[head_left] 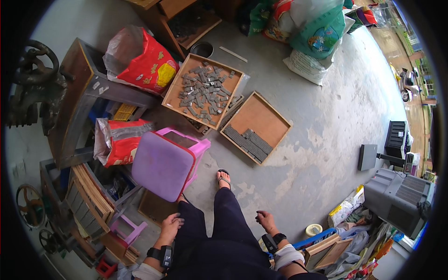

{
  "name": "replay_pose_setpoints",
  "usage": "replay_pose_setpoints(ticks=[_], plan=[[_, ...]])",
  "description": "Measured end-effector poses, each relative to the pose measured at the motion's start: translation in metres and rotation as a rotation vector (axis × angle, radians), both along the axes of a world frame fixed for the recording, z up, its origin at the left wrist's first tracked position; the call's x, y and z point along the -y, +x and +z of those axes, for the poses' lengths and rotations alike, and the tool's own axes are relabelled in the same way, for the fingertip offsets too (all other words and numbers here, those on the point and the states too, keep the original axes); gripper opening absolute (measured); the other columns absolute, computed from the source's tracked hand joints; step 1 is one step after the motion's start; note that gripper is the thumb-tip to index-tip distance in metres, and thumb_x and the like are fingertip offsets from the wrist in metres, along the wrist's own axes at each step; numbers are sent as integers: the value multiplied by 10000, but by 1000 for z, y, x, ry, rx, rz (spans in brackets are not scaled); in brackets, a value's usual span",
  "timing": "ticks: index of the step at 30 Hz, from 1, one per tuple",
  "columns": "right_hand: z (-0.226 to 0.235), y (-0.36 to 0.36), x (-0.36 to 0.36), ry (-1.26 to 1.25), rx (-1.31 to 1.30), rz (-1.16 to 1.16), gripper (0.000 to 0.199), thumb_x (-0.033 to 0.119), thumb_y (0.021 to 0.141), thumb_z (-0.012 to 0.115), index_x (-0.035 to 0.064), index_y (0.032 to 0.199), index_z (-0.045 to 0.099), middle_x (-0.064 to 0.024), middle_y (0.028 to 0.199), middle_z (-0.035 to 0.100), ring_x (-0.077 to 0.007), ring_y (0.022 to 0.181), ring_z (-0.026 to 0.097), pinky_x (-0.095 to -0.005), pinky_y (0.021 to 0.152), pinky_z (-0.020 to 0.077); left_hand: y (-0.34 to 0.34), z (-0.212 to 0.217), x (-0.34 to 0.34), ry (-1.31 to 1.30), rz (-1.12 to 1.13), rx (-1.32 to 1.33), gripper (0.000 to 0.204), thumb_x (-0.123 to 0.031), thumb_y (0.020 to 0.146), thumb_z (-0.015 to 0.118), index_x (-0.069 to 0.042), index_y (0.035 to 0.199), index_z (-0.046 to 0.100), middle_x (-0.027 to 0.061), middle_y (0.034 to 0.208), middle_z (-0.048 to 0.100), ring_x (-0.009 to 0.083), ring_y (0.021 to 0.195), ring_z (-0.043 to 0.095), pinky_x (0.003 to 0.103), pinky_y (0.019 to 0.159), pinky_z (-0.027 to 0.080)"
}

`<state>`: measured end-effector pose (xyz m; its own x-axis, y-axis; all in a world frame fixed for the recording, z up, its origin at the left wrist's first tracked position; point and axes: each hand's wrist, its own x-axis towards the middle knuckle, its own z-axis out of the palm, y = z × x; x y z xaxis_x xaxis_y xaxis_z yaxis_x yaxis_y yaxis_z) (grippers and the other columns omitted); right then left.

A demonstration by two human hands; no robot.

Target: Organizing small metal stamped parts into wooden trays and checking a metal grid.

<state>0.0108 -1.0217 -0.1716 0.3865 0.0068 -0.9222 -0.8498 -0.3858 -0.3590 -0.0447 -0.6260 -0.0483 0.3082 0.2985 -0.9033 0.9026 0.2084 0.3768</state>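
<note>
My left hand (171, 225) hangs beside my left thigh, its half-bent fingers slightly apart and nothing seen in them. On the other side, my right hand (266, 220) hovers over the floor by my right leg, fingers loosely bent and apart, also holding nothing visible. Both hands have darkened fingertips. A purple-topped stool (163, 165) stands ahead of my left hand. Beyond it, a wooden tray (171, 99) carries many scattered small grey blocks (205, 91). To its right, a second wooden tray (259, 114) has similar grey blocks (247, 143) packed in rows along its near side.
Red plastic bags (144, 65) and metal benches with handwheels (39, 60) line the left. A dark bowl (202, 49) is near a wooden cabinet at the back. Full sacks (308, 65) stand far right of it. A grey machine (396, 198) and stacked frames (326, 252) occupy the right.
</note>
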Motion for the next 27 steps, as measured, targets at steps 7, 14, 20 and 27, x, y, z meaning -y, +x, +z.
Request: replay_pose_setpoints(ticks=[7, 14, 20, 27], plan=[[2, 11, 1, -10, 37, 37, 268, 148, 858, 489, -1, 1066, 567, -75, 752, 624, -127, 620, 579, -245, 558, 472, 0, -1, 1, -10, 29, 27, 335, -44, 851, 457, 30, 1177, 464, 124, 937, 624, 167, 798, 610, 249, 688, 466], [7, 41, -31, 40, 95, 127, 258, 138, 844, 492, -10, 1033, 587, -82, 724, 627, -136, 595, 589, -252, 526, 470, -7, 25, -14, 67, 115, 71, 325, -48, 839, 482, 22, 1155, 492, 118, 911, 631, 158, 795, 608, 251, 684, 471], [9, 58, 8, -44, 220, 335, 245, 119, 808, 504, -42, 954, 617, -137, 671, 641, -173, 599, 628, -288, 529, 505, -32, 19, -18, 183, -67, 213, 337, -103, 813, 540, 16, 1128, 525, 122, 712, 640, 181, 589, 622, 288, 614, 491], [4, 110, -9, 16, 315, 585, 311, 228, 847, 494, 29, 1068, 587, -75, 707, 626, -146, 574, 555, -276, 534, 455, -93, 93, -61, 229, 130, 128, 363, -152, 811, 559, 7, 1135, 527, 107, 729, 632, 161, 495, 603, 276, 481, 479]])
